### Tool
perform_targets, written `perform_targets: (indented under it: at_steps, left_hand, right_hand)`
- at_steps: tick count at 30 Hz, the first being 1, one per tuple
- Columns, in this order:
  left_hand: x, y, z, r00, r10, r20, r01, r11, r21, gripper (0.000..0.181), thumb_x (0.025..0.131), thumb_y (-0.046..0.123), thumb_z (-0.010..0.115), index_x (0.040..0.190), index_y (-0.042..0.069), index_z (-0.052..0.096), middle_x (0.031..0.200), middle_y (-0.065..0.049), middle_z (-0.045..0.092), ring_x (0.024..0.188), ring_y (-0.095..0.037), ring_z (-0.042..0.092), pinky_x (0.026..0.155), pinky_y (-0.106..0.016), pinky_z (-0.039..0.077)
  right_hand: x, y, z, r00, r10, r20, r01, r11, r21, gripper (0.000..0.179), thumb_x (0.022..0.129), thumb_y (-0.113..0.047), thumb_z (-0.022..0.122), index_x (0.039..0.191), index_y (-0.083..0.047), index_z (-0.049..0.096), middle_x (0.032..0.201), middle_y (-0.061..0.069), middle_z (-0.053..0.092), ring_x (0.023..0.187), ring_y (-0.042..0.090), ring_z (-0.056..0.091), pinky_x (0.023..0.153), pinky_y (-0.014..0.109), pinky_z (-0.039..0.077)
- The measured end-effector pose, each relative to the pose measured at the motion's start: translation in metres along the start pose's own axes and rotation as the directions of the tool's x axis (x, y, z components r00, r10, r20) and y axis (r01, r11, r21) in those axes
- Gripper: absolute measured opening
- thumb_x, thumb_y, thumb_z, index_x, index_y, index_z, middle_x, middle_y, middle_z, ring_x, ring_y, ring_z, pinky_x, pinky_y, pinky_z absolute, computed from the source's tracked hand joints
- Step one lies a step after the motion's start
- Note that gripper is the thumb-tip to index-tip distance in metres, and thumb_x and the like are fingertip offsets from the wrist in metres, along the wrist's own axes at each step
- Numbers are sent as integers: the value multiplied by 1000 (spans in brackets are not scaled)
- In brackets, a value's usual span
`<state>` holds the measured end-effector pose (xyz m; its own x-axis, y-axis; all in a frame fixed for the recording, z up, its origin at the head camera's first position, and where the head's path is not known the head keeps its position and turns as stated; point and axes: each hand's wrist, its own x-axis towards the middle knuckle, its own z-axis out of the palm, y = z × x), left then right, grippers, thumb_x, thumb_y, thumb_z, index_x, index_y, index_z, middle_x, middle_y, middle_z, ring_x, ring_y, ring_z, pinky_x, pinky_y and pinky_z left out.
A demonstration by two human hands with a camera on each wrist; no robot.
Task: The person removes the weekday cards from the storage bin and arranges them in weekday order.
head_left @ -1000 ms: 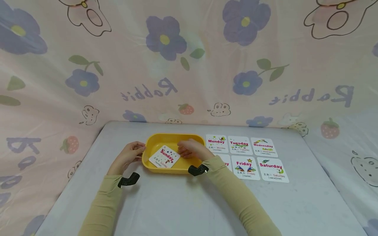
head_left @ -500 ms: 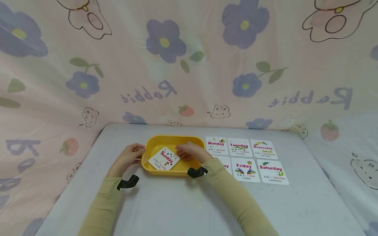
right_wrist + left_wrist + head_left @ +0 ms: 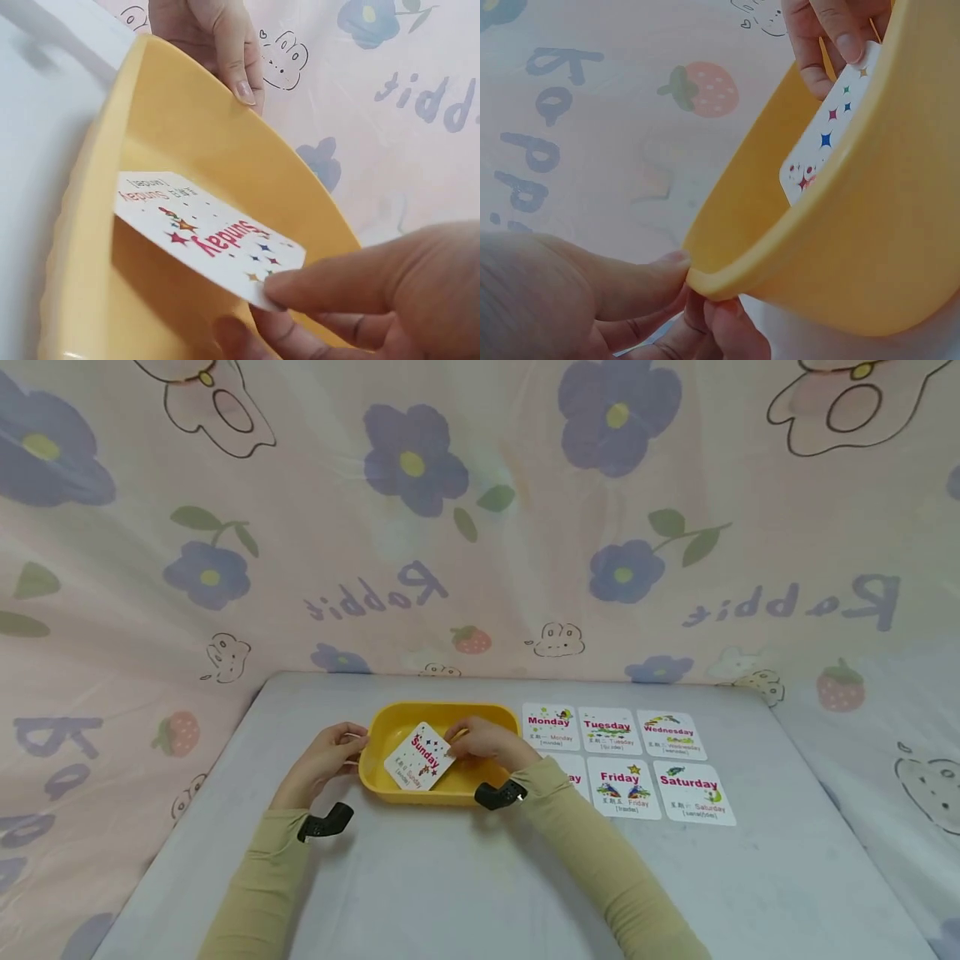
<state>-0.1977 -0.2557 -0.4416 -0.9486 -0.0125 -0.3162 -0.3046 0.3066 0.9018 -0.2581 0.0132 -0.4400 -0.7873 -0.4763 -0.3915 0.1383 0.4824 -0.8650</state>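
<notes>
A yellow plastic tray (image 3: 390, 793) stands on the table, and its left end is pinched at the rim by my left hand (image 3: 327, 760), thumb above and fingers beneath in the left wrist view. Inside lies a white Sunday card (image 3: 422, 758), printed with coloured stars. My right hand (image 3: 487, 743) reaches into the tray and pinches one corner of this card between thumb (image 3: 292, 289) and fingers. That corner is lifted off the tray floor, so the card is tilted; its opposite end rests against the tray wall in the right wrist view.
Right of the tray, day cards lie in two rows: Monday (image 3: 550, 727), Tuesday (image 3: 609, 731), Wednesday (image 3: 671, 734), then a partly hidden card (image 3: 567, 770), Friday (image 3: 624, 787) and Saturday (image 3: 693, 792). A patterned cloth (image 3: 480, 552) hangs behind the pale table (image 3: 420, 885).
My right hand has taken hold of the Sunday card and raised its right corner; the card has turned and shifted slightly. My left hand has stayed at the tray rim.
</notes>
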Motion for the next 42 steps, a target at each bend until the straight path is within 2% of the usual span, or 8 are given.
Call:
perform_targets:
  at_steps: [6, 12, 18, 23, 28, 35, 42]
  left_hand:
    - [0, 0, -1, 1000, -14, -2, 14, 1000, 3, 34, 101, 21, 51, 126, -2, 47, 111, -18, 59, 86, -21, 59, 73, -31, 52]
    - [-1, -1, -1, 999, -31, -11, 32, 999, 10, 33, 101, 22, 50, 125, 0, 47, 107, -15, 58, 87, -22, 58, 74, -30, 52]
    - [-1, -3, -2, 1000, -17, 7, 17, 1000, -5, 33, 101, 19, 49, 125, -3, 46, 105, -14, 58, 85, -21, 59, 71, -29, 52]
    - [0, -3, -3, 1000, -9, 12, 9, 1000, -3, 32, 101, 20, 49, 125, -1, 47, 109, -15, 58, 86, -21, 58, 73, -30, 52]
    - [1, -3, -3, 1000, -10, 9, 10, 1000, -6, 31, 101, 20, 49, 124, -1, 48, 110, -15, 58, 87, -22, 59, 74, -31, 52]
    - [0, -1, -2, 1000, -9, 9, 10, 1000, -7, 32, 101, 21, 48, 125, -1, 47, 111, -15, 57, 86, -21, 59, 73, -29, 52]
    - [-1, 1, -1, 1000, -14, 6, 14, 1000, -11, 34, 101, 22, 50, 126, -1, 47, 109, -13, 57, 85, -19, 58, 72, -29, 52]
  right_hand:
    - [-1, -2, -1, 1000, 3, 5, -3, 1000, 15, 21, 82, 0, 69, 102, 1, 60, 92, 10, 59, 75, 21, 57, 70, 29, 49]
    - [-12, -5, 0, 1000, -21, 4, 21, 1000, 8, 21, 82, 6, 62, 102, 2, 56, 91, 11, 58, 74, 21, 58, 70, 30, 51]
    - [-27, -6, -6, 988, -140, -70, 139, 990, -20, 21, 84, 8, 58, 104, 3, 55, 85, 11, 55, 73, 23, 57, 71, 37, 54]
    - [-36, -1, -18, 969, -217, -117, 209, 975, -74, 21, 84, 8, 56, 104, 3, 58, 87, 13, 56, 74, 23, 59, 68, 37, 56]
    - [-42, 8, -31, 961, -224, -162, 216, 974, -65, 20, 87, 6, 57, 106, 1, 61, 91, 12, 58, 78, 22, 60, 68, 32, 55]
    - [-53, 7, -45, 952, -239, -194, 233, 971, -54, 22, 90, 2, 59, 111, 1, 61, 99, 14, 57, 85, 24, 60, 74, 33, 55]
    - [-69, 2, -58, 948, -250, -199, 257, 966, 10, 24, 90, 2, 58, 114, 2, 61, 100, 17, 57, 88, 26, 61, 79, 38, 54]
